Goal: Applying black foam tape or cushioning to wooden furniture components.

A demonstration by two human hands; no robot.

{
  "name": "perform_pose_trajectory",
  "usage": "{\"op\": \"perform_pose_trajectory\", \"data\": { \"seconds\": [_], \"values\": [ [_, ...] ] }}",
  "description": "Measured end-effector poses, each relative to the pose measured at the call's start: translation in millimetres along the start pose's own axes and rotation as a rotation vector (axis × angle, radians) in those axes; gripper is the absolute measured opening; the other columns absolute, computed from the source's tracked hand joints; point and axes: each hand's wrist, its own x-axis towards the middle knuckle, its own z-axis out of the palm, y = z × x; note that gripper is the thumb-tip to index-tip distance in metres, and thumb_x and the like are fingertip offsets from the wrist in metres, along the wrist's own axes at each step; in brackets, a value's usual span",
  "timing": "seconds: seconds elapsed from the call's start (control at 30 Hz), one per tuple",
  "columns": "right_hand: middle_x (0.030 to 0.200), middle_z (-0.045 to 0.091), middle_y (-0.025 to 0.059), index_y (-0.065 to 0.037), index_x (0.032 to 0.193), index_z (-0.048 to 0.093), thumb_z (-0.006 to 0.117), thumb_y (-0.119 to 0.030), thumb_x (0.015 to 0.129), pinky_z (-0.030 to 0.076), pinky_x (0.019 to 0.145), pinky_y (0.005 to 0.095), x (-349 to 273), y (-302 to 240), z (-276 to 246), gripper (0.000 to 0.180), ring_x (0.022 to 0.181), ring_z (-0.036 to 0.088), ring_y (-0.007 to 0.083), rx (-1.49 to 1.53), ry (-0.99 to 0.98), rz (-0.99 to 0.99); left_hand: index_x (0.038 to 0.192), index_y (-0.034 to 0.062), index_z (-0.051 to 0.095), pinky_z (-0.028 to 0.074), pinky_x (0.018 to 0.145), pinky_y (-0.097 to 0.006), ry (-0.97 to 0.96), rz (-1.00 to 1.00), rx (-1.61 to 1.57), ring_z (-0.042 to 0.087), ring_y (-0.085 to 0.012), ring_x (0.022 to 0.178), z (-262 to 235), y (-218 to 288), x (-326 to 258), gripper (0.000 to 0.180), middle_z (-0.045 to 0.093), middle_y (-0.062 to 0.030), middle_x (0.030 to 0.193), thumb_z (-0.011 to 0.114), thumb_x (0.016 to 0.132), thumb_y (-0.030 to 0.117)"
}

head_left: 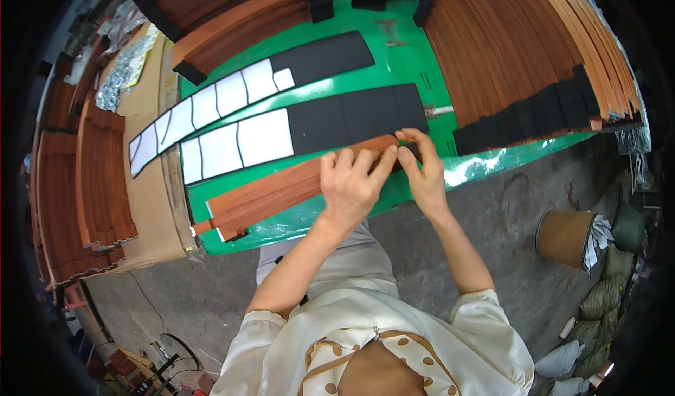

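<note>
A reddish-brown wood-grain board (274,193) lies slantwise along the near edge of the green table, its left end notched with a narrow tongue. My left hand (351,181) is closed over its right part, fingers on the top face. At the board's right end, my right hand (424,167) pinches with thumb and forefinger, close against my left fingertips. Something dark shows under that end; its kind is hidden by my hands. Just beyond the board lies a black sheet strip (358,115) with white backing pieces (264,139) on its left part. A second such strip (327,58) lies farther off.
Stacked wood-grain boards (499,44) with black ends fill the table's right side. More boards (253,27) stand at the back, and others (102,178) lie on cardboard (151,206) at left. A brown bin (562,240) stands on the floor at right.
</note>
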Motion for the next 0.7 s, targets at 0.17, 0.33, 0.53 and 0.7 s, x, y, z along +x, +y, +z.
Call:
{"op": "perform_pose_trajectory", "data": {
  "seconds": [0.17, 0.33, 0.53, 0.7],
  "values": [
    [0.109, 0.064, 0.0094, -0.002, 0.113, 0.060, 0.050, -0.011, 0.091, 0.045, 0.084, 0.0305, -11.4, -3.1, 21.5, 0.025, 0.097, 0.056, 0.0195, 0.146, 0.219, 0.117, 0.098, 0.0169, 0.071, 0.036, 0.060, -0.033, -0.011, 0.003, -0.005, 0.051, -0.0162, 0.064, -1.7, 1.6, -4.0, 0.028, 0.054, 0.0021, 0.076, 0.064, 0.071, 0.015],
    [0.111, 0.065, 0.0098, 0.002, 0.117, 0.056, 0.044, -0.009, 0.094, 0.044, 0.084, 0.0263, -5.4, -16.1, 23.1, 0.028, 0.097, 0.057, 0.0132, 0.163, 0.257, 0.227, 0.100, 0.0159, 0.070, 0.037, 0.061, -0.033, -0.019, 0.004, -0.016, 0.050, -0.0173, 0.066, -5.0, 0.1, -2.9, 0.030, 0.050, 0.0005, 0.073, 0.063, 0.071, 0.013],
    [0.111, 0.065, 0.0131, 0.004, 0.125, 0.050, 0.041, -0.016, 0.098, 0.044, 0.086, 0.0279, 24.8, -13.9, -13.1, 0.034, 0.097, 0.057, 0.0145, -0.063, 0.004, 0.164, 0.123, 0.0134, 0.056, 0.040, 0.078, -0.049, -0.259, -0.004, -0.149, 0.053, -0.0257, 0.090, -21.4, -10.4, -9.0, 0.050, 0.056, -0.0099, 0.104, 0.065, 0.074, 0.014],
    [0.108, 0.066, 0.0107, 0.000, 0.121, 0.055, 0.047, -0.014, 0.098, 0.047, 0.082, 0.0277, 70.0, -64.8, 2.4, 0.028, 0.097, 0.060, 0.0138, -0.187, 0.052, -0.168, 0.125, 0.0132, 0.053, 0.035, 0.091, -0.062, -0.242, -0.004, -0.202, 0.052, -0.0301, 0.111, -101.5, -43.3, -6.4, 0.053, 0.054, -0.0126, 0.120, 0.068, 0.074, 0.018]
  ]
}}
